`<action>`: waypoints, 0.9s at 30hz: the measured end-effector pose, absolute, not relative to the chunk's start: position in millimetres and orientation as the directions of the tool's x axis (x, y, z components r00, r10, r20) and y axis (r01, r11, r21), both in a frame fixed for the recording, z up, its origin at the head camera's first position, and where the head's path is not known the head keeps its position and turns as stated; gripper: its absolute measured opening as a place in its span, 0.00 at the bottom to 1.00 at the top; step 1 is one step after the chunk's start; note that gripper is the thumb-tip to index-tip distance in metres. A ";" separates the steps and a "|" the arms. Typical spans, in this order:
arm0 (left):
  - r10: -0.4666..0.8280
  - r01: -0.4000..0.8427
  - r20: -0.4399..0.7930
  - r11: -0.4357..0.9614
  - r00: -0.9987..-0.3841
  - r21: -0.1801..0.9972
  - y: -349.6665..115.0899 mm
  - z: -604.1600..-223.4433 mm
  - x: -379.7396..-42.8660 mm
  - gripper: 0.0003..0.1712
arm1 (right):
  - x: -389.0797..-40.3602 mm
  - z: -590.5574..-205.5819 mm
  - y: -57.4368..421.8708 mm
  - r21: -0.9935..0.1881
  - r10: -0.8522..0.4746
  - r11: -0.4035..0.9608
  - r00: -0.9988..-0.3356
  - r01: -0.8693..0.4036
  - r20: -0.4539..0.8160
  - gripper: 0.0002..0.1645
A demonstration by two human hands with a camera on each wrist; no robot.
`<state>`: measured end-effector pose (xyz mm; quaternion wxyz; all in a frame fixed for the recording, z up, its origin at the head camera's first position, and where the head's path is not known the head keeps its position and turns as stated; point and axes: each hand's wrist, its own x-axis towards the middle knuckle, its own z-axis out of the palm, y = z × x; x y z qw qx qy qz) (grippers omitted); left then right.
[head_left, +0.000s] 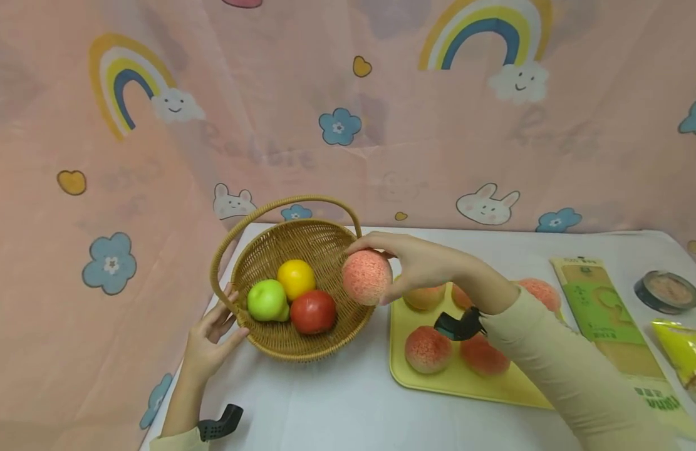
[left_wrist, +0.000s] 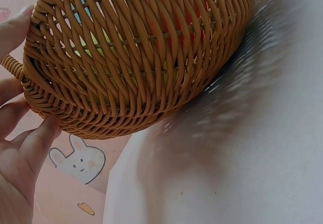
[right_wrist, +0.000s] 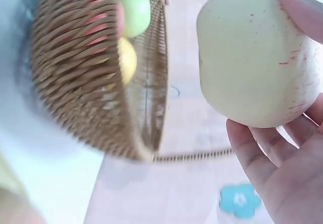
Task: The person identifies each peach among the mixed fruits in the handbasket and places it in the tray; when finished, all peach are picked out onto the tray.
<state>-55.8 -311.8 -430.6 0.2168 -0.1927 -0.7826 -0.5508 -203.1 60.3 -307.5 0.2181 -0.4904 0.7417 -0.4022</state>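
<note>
My right hand (head_left: pixel 421 260) holds a speckled pink peach (head_left: pixel 367 277) between thumb and fingers, over the right rim of the wicker basket (head_left: pixel 325 351). In the right wrist view the peach (right_wrist: pixel 252 57) shows a pale cream underside with red flecks. At the basket's left side, my left hand (head_left: pixel 209 344) grips the rim near the handle's base, thumb in front. Inside the basket lie a green apple (head_left: pixel 265 300), a yellow round fruit (head_left: pixel 296 279) and a red round fruit (head_left: pixel 313 312). The left wrist view shows the woven wall (left_wrist: pixel 136 57) close up.
Right of the basket, a yellow tray (head_left: pixel 404 376) carries several more peaches (head_left: pixel 428 349), partly hidden by my right forearm. Farther right are a green-and-tan package (head_left: pixel 604 304), a round tin (head_left: pixel 667 292) and a yellow bag (head_left: pixel 686 351). A patterned pink cloth (head_left: pixel 291 125) hangs behind the white table.
</note>
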 end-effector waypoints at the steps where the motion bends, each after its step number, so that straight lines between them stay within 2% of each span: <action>1: 0.068 0.545 0.555 0.316 -0.829 0.777 -311.7 -430.9 -56.3 0.36 | -199.8 -309.4 69.9 -0.815 -0.893 0.197 -0.443 -0.545 0.080 0.45; 9: 0.053 0.493 0.502 0.299 -0.863 0.817 -310.5 -429.3 -55.2 0.36 | -174.8 -345.9 148.1 -0.792 -0.771 0.346 -0.634 -0.503 0.066 0.45; 15: 0.064 0.561 0.567 0.270 -0.821 0.782 -310.6 -431.0 -57.1 0.36 | -151.8 -372.3 198.6 -0.775 -0.632 0.474 -0.774 -0.419 0.032 0.47; 20: 0.081 0.589 0.589 0.237 -0.804 0.772 -310.5 -432.9 -56.1 0.36 | -129.0 -387.7 236.1 -0.774 -0.529 0.523 -0.848 -0.358 0.035 0.48; 27: 0.081 0.584 0.583 0.231 -0.809 0.778 -310.4 -434.3 -55.2 0.34 | -106.8 -417.4 277.5 -0.816 -0.425 0.517 -0.905 -0.258 0.017 0.51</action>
